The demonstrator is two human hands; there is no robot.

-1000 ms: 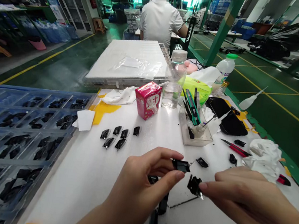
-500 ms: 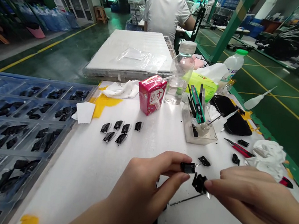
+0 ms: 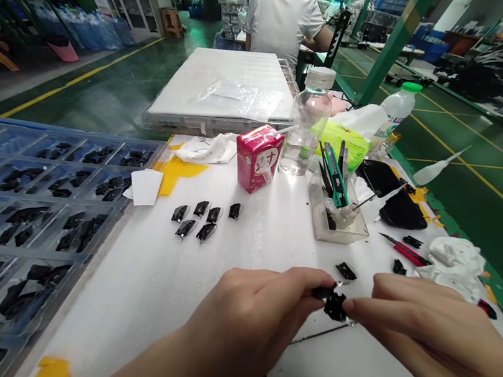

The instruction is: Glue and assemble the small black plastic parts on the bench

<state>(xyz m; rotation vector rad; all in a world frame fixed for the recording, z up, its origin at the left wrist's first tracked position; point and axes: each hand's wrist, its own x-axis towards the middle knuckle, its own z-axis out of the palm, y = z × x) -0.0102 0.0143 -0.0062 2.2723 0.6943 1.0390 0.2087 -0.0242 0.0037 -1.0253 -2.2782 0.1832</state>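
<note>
Between thumb and forefinger, my left hand (image 3: 256, 315) pinches a small black plastic part (image 3: 322, 291), now mostly covered by the fingers. My right hand (image 3: 428, 334) is closed on another black plastic part (image 3: 335, 308) with a clear, shiny edge. The two parts meet or overlap in front of me; whether they are joined I cannot tell. Just beyond them lies a loose black piece (image 3: 345, 270) on the white tabletop (image 3: 145, 298). Farther left, several black parts with clear films (image 3: 206, 231) are laid out in loose rows.
A blue compartment tray (image 3: 55, 203) of black parts stands at left. Behind are a red drink carton (image 3: 256, 158), a clear bottle (image 3: 306, 121) and a tool box (image 3: 340, 227) with cutters. Red-handled tweezers (image 3: 405, 250) and white cloth (image 3: 453, 263) lie right. A person (image 3: 284, 14) sits ahead.
My left hand has moved right, bringing its black part against the one in my right hand. The fingers now cover more of it. The view has shifted slightly.
</note>
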